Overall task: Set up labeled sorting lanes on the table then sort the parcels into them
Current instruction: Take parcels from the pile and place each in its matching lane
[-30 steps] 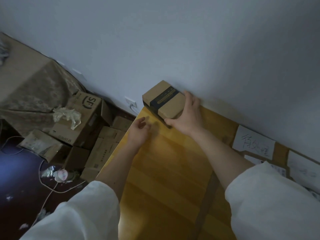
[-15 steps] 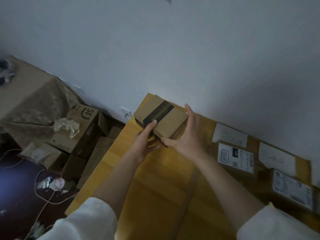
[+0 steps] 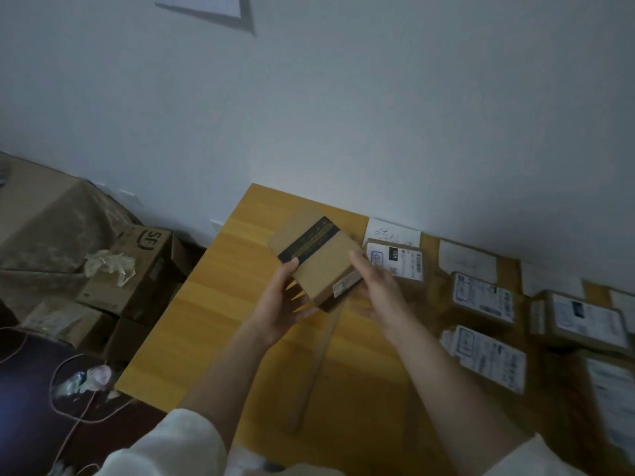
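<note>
Parcel (image 3: 319, 259): small brown carton with a black tape band across its top and a small label on its near side; held tilted in the air above the left half of the table (image 3: 220, 324), clear of the surface

Left hand (image 3: 281, 310): cupped under the parcel's left near side, thumb laid on the top by the tape band, fingers curled beneath; grasping the parcel

Right hand (image 3: 374, 290): pressed against the parcel's right side, thumb up along its edge, fingers curled under it; grasping the parcel

Table: yellow wood, back edge against the wall (image 3: 343, 115); a strip of brown tape (image 3: 318, 365) runs from the near edge toward the middle, marking off the left part

Note (image 3: 391, 231): white paper with handwriting, at the back edge, just right of the parcel; more white sheets (image 3: 467, 261) lie along the same edge further right, writing too blurred to read

Labelled parcels on the right half: one (image 3: 395, 262) just before the note, another (image 3: 481, 297) to its right, one (image 3: 484, 355) nearer the front edge, one (image 3: 584, 319) toward the right edge; labels unreadable

Floor, left of the table: stacked cartons, one marked SF (image 3: 144, 249), crumpled plastic (image 3: 110, 269) on top; a cord (image 3: 68, 407) on the dark floor

Sleeves (image 3: 165, 444): white, both forearms bare
</note>
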Demonstrator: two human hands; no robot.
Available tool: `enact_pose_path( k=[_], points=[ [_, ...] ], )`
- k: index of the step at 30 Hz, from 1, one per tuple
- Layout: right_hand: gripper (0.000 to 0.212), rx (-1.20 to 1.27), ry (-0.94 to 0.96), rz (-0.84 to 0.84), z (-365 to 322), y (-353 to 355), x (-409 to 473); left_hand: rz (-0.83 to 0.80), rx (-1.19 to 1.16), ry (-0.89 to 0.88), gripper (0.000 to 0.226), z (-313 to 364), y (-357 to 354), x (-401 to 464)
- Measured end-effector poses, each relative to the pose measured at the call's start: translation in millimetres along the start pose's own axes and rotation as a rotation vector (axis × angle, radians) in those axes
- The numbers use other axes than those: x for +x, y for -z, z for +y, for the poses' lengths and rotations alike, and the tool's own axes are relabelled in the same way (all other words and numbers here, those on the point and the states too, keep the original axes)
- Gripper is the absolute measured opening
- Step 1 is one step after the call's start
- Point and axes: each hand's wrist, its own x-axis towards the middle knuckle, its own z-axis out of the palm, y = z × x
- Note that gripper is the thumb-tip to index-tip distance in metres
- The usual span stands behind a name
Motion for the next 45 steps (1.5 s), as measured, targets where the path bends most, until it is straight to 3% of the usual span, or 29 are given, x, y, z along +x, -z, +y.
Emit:
enact_pose_path(
  k=[4,7,11,14,17,20,22,25,27,30,34,36,39,43,45],
  points=[
    [0.066,0.071,0.09,-0.013,18,23,-25,-0.025,0.022,0.02,0.04,-26,-11,-15],
    [0.082,-0.092,0.273,0.097,35,37,-40,0.01,0.161,0.014,0.027,-39,-20,-22],
    [0.101,-0.329,0.459,0.188,56,52,-52,0.052,0.194,-0.019,0.043,-47,-36,-30],
    [0.098,-0.397,0.52,0.093,66,60,-60,-0.014,0.178,-0.035,0.064,-53,-45,-32],
    [0.061,-0.345,0.531,-0.028,74,64,-64,-0.068,0.143,-0.023,0.069,-59,-50,-34],
    [0.02,-0.141,0.493,-0.014,73,64,-69,-0.026,0.117,-0.017,0.06,-66,-54,-36],
    [0.01,-0.044,0.473,-0.005,69,68,-74,-0.006,0.121,-0.019,0.056,-70,-53,-37],
    [0.01,0.052,0.465,0.098,69,74,-75,-0.034,0.13,-0.005,0.057,-75,-51,-39],
    [0.015,0.077,0.448,0.273,70,73,-74,-0.088,0.133,0.013,0.063,-79,-49,-38],
    [0.047,0.079,0.282,0.458,72,74,-73,-0.155,0.118,0.019,0.064,-84,-52,-40],
    [0.097,0.194,-0.139,0.181,75,81,-72,-0.201,0.09,0.024,0.063,-86,-58,-43],
    [0.093,0.307,-0.211,-0.006,82,86,-71,-0.183,0.084,0.027,0.067,-88,-58,-40],
    [0.08,0.437,-0.152,-0.104,83,99,-72,-0.161,0.119,0.012,0.073,-90,-59,-37],
    [0.077,0.165,0.001,0.049,65,133,-66,-0.025,0.127,-0.077,0.088,-82,-53,-31],
    [0.087,-0.008,0.059,0.029,51,152,-66,-0.04,0.29,-0.158,0.097,-76,-50,-28]
  ],
)
